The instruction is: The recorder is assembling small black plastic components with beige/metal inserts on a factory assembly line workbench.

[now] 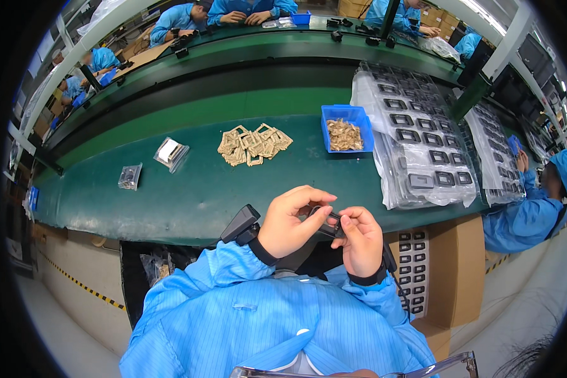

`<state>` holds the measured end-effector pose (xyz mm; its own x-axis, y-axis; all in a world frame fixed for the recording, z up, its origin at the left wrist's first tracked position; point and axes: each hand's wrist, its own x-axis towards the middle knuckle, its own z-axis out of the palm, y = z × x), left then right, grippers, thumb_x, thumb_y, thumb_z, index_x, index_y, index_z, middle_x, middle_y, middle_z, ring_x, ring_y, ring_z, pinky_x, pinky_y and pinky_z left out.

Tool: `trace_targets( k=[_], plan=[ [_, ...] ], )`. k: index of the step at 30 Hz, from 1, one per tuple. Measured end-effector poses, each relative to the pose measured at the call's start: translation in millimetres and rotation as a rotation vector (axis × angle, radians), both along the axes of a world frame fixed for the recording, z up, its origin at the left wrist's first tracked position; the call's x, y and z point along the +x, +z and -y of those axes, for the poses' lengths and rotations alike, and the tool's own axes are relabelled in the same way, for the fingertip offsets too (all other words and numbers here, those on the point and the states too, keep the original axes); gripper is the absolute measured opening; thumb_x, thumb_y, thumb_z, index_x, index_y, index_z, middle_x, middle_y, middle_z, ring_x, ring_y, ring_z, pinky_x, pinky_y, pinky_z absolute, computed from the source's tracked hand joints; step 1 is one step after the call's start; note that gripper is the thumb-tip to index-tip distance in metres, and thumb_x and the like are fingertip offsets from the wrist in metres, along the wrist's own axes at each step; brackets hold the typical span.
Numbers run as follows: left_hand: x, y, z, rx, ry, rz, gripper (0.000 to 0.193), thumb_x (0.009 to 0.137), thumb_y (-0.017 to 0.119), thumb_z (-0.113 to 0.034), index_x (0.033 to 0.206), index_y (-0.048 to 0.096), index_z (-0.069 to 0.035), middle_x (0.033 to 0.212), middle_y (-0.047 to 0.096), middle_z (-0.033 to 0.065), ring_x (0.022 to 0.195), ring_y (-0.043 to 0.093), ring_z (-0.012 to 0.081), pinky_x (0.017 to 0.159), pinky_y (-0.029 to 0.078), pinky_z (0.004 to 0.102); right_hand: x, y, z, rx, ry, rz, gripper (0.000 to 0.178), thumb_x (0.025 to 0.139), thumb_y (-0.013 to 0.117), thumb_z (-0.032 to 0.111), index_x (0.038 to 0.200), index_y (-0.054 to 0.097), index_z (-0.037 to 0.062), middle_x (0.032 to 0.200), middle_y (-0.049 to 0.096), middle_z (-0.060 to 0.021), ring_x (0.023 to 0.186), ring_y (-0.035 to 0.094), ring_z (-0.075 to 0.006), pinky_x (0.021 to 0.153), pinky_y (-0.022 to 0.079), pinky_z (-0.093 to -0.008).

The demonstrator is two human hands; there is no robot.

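In front of my chest, just over the table's near edge, a small black plastic frame (329,227) is held between both hands. My left hand (288,222) is closed on its left side, thumb and fingers bent round it. The fingertips of my right hand (362,242) pinch its right end. Fingers cover much of the part, so its details are hard to make out. Beyond my hands lies a loose pile of tan rectangular frames (255,144). To its right stands a blue bin (325,130) containing many small tan pieces (345,135).
Clear plastic trays (394,179) of black frames are stacked on the right of the green table (195,201). Two small bagged packs (171,154) (130,177) lie left. An open cardboard box (465,277) stands below at right. A co-worker (529,208) sits beyond it.
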<state>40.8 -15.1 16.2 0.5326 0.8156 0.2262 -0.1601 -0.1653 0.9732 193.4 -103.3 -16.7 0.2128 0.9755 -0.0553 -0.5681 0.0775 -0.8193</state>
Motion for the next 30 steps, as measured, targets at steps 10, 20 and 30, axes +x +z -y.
trace_targets(
  k=[10,20,30],
  plan=[
    [-1,3,-14,0.652,0.165,-0.228,0.019,0.077,0.072,0.003,0.095,0.068,-0.003,0.114,0.065,0.0135,0.104,0.065,0.0254,0.082,0.054,0.0338,1,5,4,0.084,-0.021,0.169,0.037,0.093,0.061,-0.007,0.129,0.054,-0.0068,0.122,0.064,-0.0166,0.109,0.065,-0.0191,0.088,0.055,-0.0269],
    [8,3,-9,0.996,0.146,-0.278,0.024,0.07,0.076,-0.001,0.092,0.069,-0.004,0.106,0.067,0.0092,0.093,0.064,0.0292,0.077,0.053,0.0388,6,-6,4,0.13,-0.18,0.683,0.04,0.083,0.069,-0.011,0.122,0.067,-0.001,0.115,0.07,-0.0154,0.094,0.071,-0.0181,0.076,0.058,-0.0283],
    [28,-1,-13,0.843,0.095,-0.257,0.018,0.069,0.076,-0.002,0.083,0.066,-0.004,0.097,0.063,0.0083,0.086,0.061,0.0268,0.07,0.051,0.0361,13,4,0,0.229,-0.371,1.06,0.039,0.076,0.071,-0.011,0.114,0.071,0.0012,0.104,0.072,-0.0176,0.086,0.073,-0.0256,0.072,0.059,-0.0298]
  ],
)
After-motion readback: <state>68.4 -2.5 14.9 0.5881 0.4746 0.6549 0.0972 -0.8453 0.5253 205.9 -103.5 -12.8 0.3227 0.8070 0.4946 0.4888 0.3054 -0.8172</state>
